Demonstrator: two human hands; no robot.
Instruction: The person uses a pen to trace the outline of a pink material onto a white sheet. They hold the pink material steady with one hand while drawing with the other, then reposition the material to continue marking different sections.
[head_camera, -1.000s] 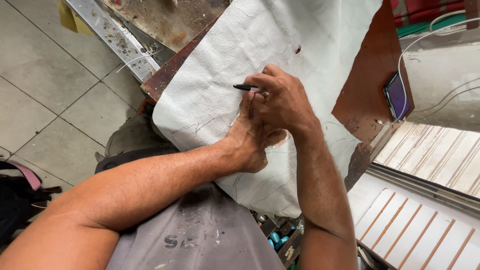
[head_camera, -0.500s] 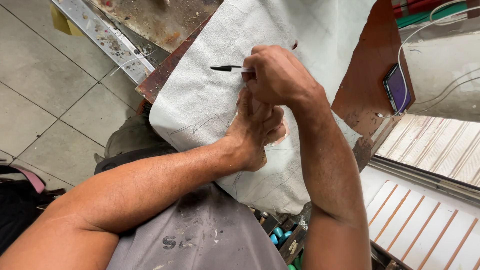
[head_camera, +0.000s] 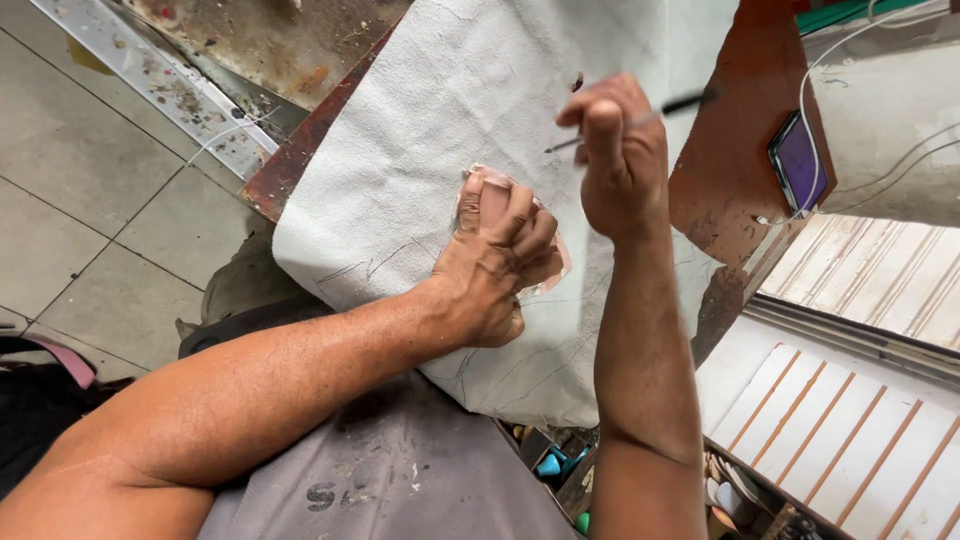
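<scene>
The white sheet (head_camera: 420, 170) drapes over the reddish board (head_camera: 760, 80) and hangs off its near edge — soft, limp, light, likely to creep unless it's pinned. On it, toward the near edge, sits a small pinkish template (head_camera: 490, 215), thin and stiffer by the look of it. The left hand (head_camera: 495, 265) bears down on it, fingers curled and pressed together, flat on top. The right hand (head_camera: 620, 160) hovers above the sheet, closed in a fist — pinching a slim dark pen (head_camera: 640, 115) by its middle.
</scene>
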